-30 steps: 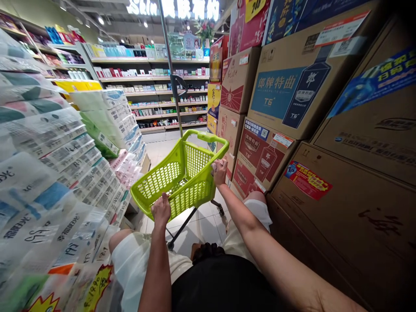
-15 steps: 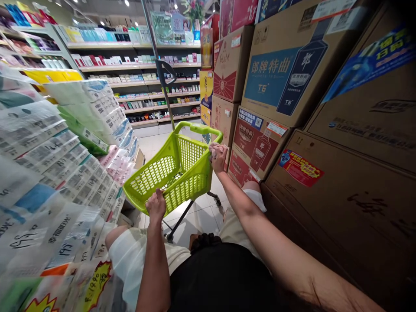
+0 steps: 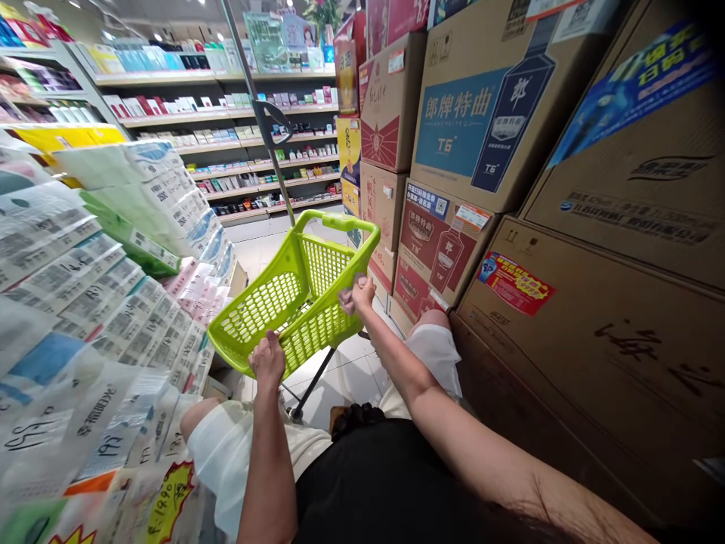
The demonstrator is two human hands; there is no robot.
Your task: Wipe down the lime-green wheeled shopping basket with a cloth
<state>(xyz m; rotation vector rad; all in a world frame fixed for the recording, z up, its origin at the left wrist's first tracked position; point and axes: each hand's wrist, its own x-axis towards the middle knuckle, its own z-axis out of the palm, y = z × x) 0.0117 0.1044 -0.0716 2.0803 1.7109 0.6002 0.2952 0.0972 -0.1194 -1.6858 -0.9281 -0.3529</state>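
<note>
A lime-green shopping cart [image 3: 325,330] with a perforated basket stands right in front of me, with nothing visible inside it. My left hand [image 3: 267,358] is closed over the near rim at the basket's lower left. My right hand [image 3: 362,293] is closed on a crumpled greyish-pink cloth [image 3: 347,299], which touches the near side of the basket below the handle. Part of the cloth is hidden by my fingers. Dark legs with wheels show beneath the basket.
Stacked cardboard cartons [image 3: 458,113] wall in the right side. Plastic-wrapped paper packs [image 3: 124,302] are piled on the left. A slanting metal pole [image 3: 277,170] rises behind the cart. Shelves of small boxed goods [image 3: 226,113] stand at the back, beyond pale floor tiles [image 3: 249,245].
My right hand has moved with the cloth from the corner near the handle down and left along the basket's side. The left hand keeps its hold on the rim.
</note>
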